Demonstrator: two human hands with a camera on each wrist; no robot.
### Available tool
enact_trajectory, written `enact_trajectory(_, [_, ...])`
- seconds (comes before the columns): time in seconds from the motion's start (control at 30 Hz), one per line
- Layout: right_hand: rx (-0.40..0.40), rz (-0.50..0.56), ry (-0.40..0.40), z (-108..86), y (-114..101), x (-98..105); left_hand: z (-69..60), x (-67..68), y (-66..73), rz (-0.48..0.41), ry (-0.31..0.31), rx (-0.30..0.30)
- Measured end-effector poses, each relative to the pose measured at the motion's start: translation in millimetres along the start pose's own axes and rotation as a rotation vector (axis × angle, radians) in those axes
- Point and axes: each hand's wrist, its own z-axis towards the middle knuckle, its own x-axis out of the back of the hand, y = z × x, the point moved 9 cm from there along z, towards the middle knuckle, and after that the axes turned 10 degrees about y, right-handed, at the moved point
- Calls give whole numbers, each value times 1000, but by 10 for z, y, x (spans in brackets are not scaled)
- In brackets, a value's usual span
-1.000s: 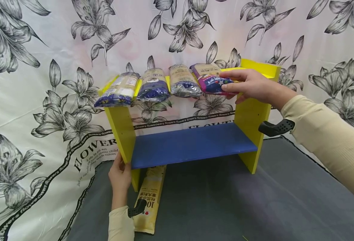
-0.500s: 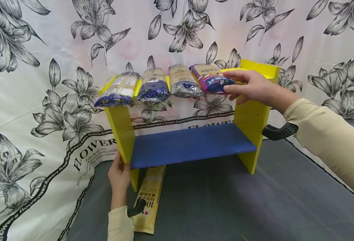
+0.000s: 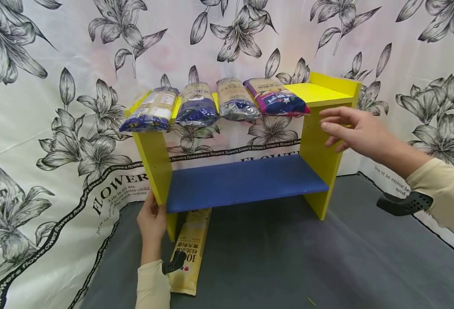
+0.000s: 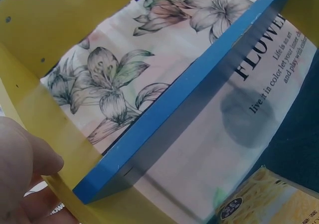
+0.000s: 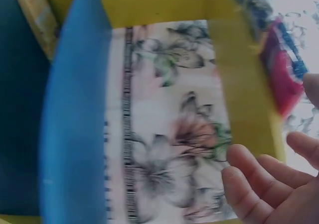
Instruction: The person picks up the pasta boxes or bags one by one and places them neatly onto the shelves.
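A yellow shelf unit (image 3: 321, 167) with a blue middle board (image 3: 246, 182) stands on the grey surface. My left hand (image 3: 151, 223) grips the edge of its left side panel, thumb on one face and fingers behind, as the left wrist view shows. In the air just right of the unit, my right hand (image 3: 360, 131) holds nothing, its fingers loosely spread. Along the yellow top lie several bags: a purple-and-blue bag of pasta (image 3: 277, 98) nearest the right hand, a clear-and-silver bag (image 3: 236, 99), a blue-ended bag (image 3: 197, 104) and another blue-ended bag (image 3: 151, 109) at the left.
A long yellow packet (image 3: 190, 253) lies under the unit's left end, partly hidden by the blue board. Behind hangs a white flower-printed cloth (image 3: 76, 128). A raised yellow lip (image 3: 335, 81) borders the top's right end.
My right hand has let go of the purple-and-blue bag and moved right and down, away from it. The left hand keeps its grip. The head view has shifted slightly.
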Motion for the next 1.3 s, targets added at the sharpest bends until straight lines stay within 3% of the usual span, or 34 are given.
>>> enact_trajectory(0.2, [-6, 16, -137, -302, 438, -446, 44, -13, 11, -13, -13, -2])
enact_trajectory(0.53, [-77, 189, -377, -692, 968, -1376, 55, -1, -55, 2, -22, 42])
enact_trajectory(0.83, [-171, 302, -551, -891, 1330, -2409, 40, 36, -66, 0, 0, 28])
enact_trajectory(0.97, [-197, 361, -535, -944, 1251, -2836, 32, 34, -58, 3, -2, 22])
enact_trajectory(1.3, [-294, 394, -504, -905, 648, -3775, 18, 19, -27, -8, 16, 2])
